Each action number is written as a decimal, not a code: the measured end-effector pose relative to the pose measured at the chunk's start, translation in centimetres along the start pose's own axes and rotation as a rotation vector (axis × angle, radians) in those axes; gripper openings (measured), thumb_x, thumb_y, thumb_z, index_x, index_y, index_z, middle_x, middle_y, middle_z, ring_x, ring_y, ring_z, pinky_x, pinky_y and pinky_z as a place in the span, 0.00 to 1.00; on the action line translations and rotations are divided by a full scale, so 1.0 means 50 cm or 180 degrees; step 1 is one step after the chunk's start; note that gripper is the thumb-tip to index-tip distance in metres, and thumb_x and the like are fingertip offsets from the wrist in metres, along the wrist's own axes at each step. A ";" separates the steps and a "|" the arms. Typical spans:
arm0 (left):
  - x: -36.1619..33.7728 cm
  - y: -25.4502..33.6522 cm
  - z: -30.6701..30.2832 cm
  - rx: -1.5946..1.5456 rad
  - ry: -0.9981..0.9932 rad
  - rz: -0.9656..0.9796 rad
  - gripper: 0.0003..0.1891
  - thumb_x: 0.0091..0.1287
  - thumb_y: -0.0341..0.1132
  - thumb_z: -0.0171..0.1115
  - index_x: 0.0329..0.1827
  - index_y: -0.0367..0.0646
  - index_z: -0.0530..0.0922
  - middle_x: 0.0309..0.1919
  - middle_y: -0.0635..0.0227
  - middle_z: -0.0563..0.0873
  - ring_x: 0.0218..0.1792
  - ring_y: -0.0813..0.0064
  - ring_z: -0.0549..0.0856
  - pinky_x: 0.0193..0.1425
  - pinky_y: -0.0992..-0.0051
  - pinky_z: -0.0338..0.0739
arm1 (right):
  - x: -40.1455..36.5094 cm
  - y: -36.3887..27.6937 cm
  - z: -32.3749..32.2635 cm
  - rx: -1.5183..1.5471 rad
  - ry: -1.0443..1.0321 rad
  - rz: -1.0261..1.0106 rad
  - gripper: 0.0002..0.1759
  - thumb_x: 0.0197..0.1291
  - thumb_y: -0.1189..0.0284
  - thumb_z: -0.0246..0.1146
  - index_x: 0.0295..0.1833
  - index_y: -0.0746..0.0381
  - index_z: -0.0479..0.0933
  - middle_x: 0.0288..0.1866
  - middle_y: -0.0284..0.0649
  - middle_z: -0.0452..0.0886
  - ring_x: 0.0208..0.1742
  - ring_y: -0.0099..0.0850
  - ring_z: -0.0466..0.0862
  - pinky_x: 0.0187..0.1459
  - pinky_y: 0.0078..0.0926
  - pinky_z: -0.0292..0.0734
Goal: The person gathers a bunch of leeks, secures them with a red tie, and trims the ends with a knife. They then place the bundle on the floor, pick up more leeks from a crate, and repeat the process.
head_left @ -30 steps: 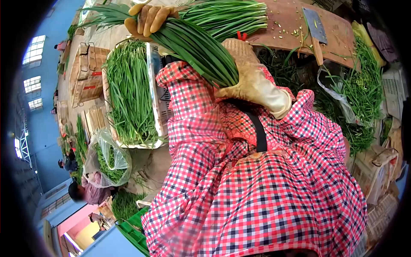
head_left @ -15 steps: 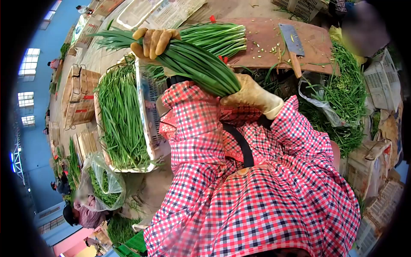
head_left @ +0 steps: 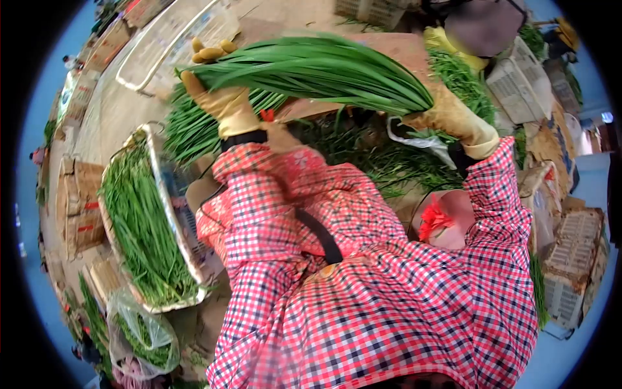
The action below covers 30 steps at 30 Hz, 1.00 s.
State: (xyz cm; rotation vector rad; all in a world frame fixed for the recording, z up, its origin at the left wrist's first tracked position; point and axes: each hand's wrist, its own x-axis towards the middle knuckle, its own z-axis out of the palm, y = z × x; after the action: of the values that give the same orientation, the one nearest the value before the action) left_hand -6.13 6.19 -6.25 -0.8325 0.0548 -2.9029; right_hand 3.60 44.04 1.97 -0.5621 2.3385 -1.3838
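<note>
A long bunch of green garlic chives spans the space between my gloved hands, arched above the work board. Its right end is in my right hand, with the gloved fingers closed around it. On the other side, my left hand has its fingers stretched and its thumb apart, and the loose leaf ends lie across it between thumb and fingers. More chives lie below and behind my left hand. The reddish board is mostly covered by the bunch.
A white-rimmed crate full of chives stands at my left, near a clear plastic bag of greens. Loose green scraps lie under the board's edge. Stacked crates and a pale basket stand at right; a person is beyond.
The bunch has moved up and right with my right hand and now lies more level. My left hand has opened from its grip around the leaves. The cleaver on the board is no longer visible.
</note>
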 end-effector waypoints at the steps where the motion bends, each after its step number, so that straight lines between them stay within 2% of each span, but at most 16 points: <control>1: -0.002 -0.010 0.010 0.0233 0.0256 -0.0164 0.30 0.66 0.44 0.68 0.65 0.34 0.75 0.52 0.61 0.87 0.61 0.62 0.81 0.75 0.55 0.64 | -0.017 0.015 -0.044 -0.0388 0.0151 -0.0130 0.23 0.54 0.81 0.70 0.57 0.64 0.77 0.39 0.28 0.82 0.35 0.17 0.76 0.36 0.18 0.74; 3: -0.014 -0.010 0.002 0.0497 0.0869 -0.0582 0.28 0.70 0.45 0.62 0.67 0.36 0.74 0.62 0.54 0.82 0.66 0.56 0.77 0.80 0.53 0.57 | -0.045 -0.013 -0.116 -0.0655 0.0326 0.0569 0.22 0.54 0.81 0.69 0.56 0.65 0.78 0.43 0.28 0.82 0.38 0.18 0.75 0.42 0.18 0.73; 4: -0.026 -0.050 0.057 0.1769 0.0961 -0.0660 0.27 0.71 0.45 0.61 0.67 0.37 0.75 0.63 0.54 0.81 0.63 0.58 0.79 0.75 0.59 0.66 | -0.058 -0.014 -0.151 -0.1028 0.0432 0.0463 0.23 0.53 0.78 0.71 0.57 0.63 0.77 0.41 0.39 0.87 0.36 0.26 0.80 0.41 0.29 0.77; 6: -0.049 0.013 0.003 0.6909 -0.0636 -0.0565 0.29 0.68 0.47 0.65 0.65 0.36 0.77 0.59 0.55 0.84 0.58 0.64 0.83 0.64 0.67 0.76 | -0.083 -0.029 -0.173 -0.1899 0.0878 -0.0357 0.25 0.52 0.77 0.72 0.57 0.62 0.77 0.41 0.43 0.86 0.36 0.32 0.83 0.42 0.34 0.78; 8: -0.021 0.021 0.042 0.5191 0.1063 -0.1596 0.31 0.64 0.48 0.70 0.64 0.33 0.77 0.52 0.58 0.87 0.54 0.70 0.84 0.54 0.73 0.78 | -0.091 -0.074 -0.217 -0.2489 0.0658 0.0003 0.25 0.54 0.76 0.70 0.59 0.61 0.76 0.42 0.49 0.86 0.41 0.46 0.85 0.45 0.39 0.79; 9: -0.010 0.040 0.033 0.6432 0.1229 -0.1605 0.30 0.64 0.48 0.71 0.61 0.33 0.80 0.49 0.60 0.87 0.52 0.73 0.84 0.54 0.76 0.77 | -0.082 -0.058 -0.222 -0.2796 0.0666 0.0249 0.25 0.54 0.77 0.69 0.60 0.61 0.75 0.44 0.50 0.85 0.44 0.48 0.85 0.47 0.39 0.79; 12: 0.010 0.083 0.078 0.7126 0.1270 0.0315 0.24 0.64 0.46 0.72 0.54 0.35 0.84 0.45 0.63 0.89 0.43 0.74 0.84 0.49 0.73 0.78 | -0.080 -0.108 -0.217 -0.3608 0.1228 0.0365 0.21 0.56 0.78 0.62 0.58 0.60 0.76 0.43 0.55 0.84 0.47 0.55 0.83 0.46 0.45 0.79; 14: 0.004 0.009 0.233 0.5749 0.1127 0.0244 0.19 0.66 0.41 0.70 0.55 0.37 0.84 0.45 0.64 0.89 0.43 0.74 0.85 0.50 0.73 0.78 | -0.066 -0.105 -0.205 -0.3979 0.1824 -0.0261 0.18 0.57 0.79 0.58 0.54 0.60 0.77 0.37 0.54 0.84 0.43 0.54 0.85 0.40 0.48 0.79; 19: -0.069 -0.172 0.304 0.2611 -0.0712 -0.2739 0.34 0.68 0.38 0.68 0.73 0.36 0.67 0.61 0.52 0.81 0.64 0.63 0.79 0.69 0.67 0.72 | 0.043 -0.114 -0.132 -0.5156 0.2331 -0.0419 0.11 0.62 0.77 0.56 0.50 0.62 0.73 0.31 0.43 0.79 0.32 0.41 0.85 0.29 0.38 0.79; 21: -0.099 -0.256 0.256 0.2360 -0.0360 -0.2614 0.44 0.67 0.45 0.69 0.79 0.36 0.54 0.70 0.50 0.72 0.70 0.61 0.72 0.71 0.65 0.68 | 0.096 -0.124 -0.073 -0.4600 0.2431 0.0039 0.06 0.70 0.74 0.55 0.48 0.63 0.73 0.33 0.44 0.80 0.31 0.39 0.85 0.26 0.35 0.79; 24: -0.089 -0.284 0.187 0.2326 0.0289 -0.1854 0.40 0.70 0.52 0.63 0.76 0.37 0.60 0.68 0.56 0.74 0.66 0.61 0.75 0.65 0.64 0.72 | 0.171 -0.146 0.015 -0.4111 0.2564 -0.0402 0.06 0.69 0.73 0.57 0.46 0.64 0.73 0.35 0.44 0.81 0.32 0.39 0.85 0.26 0.34 0.80; 25: -0.085 -0.272 0.154 0.2370 0.0591 -0.1587 0.38 0.70 0.53 0.62 0.75 0.37 0.62 0.67 0.57 0.75 0.64 0.63 0.76 0.63 0.67 0.74 | 0.185 -0.137 0.037 -0.4479 0.2678 -0.1261 0.07 0.63 0.75 0.59 0.45 0.64 0.73 0.33 0.43 0.80 0.29 0.38 0.84 0.26 0.33 0.79; 26: -0.080 -0.261 0.131 0.2397 0.0857 -0.1360 0.37 0.71 0.54 0.61 0.74 0.38 0.64 0.65 0.58 0.77 0.63 0.65 0.77 0.61 0.69 0.75 | 0.213 -0.127 0.067 -0.3965 0.2327 -0.0934 0.10 0.58 0.76 0.60 0.46 0.63 0.73 0.32 0.43 0.79 0.28 0.36 0.82 0.26 0.32 0.78; 27: -0.069 -0.247 0.146 0.1796 0.1184 -0.1185 0.35 0.71 0.52 0.62 0.73 0.38 0.66 0.62 0.59 0.79 0.60 0.66 0.79 0.60 0.70 0.76 | 0.213 -0.132 0.093 -0.3830 0.2503 -0.1668 0.11 0.59 0.75 0.58 0.48 0.63 0.73 0.32 0.42 0.78 0.28 0.33 0.80 0.27 0.31 0.78; 28: -0.054 -0.233 0.158 0.1163 0.1487 -0.0953 0.33 0.71 0.51 0.63 0.71 0.38 0.69 0.59 0.60 0.82 0.57 0.68 0.81 0.59 0.72 0.77 | 0.205 -0.160 0.126 -0.4391 0.2004 -0.0861 0.11 0.61 0.73 0.56 0.49 0.62 0.74 0.34 0.41 0.78 0.31 0.31 0.81 0.29 0.31 0.78; 30: -0.029 -0.172 0.146 0.0404 0.1390 -0.0916 0.32 0.69 0.49 0.65 0.69 0.36 0.70 0.58 0.55 0.83 0.58 0.65 0.81 0.62 0.66 0.76 | 0.217 -0.115 0.134 -0.4757 0.2414 -0.1960 0.10 0.60 0.72 0.56 0.46 0.63 0.74 0.31 0.38 0.77 0.29 0.30 0.79 0.27 0.32 0.75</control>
State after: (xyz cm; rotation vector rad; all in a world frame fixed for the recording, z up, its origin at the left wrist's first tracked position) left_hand -1.95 14.89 -0.22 -0.1869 -0.2251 -3.2578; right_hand -1.49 31.03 2.87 -1.3455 3.7428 0.5207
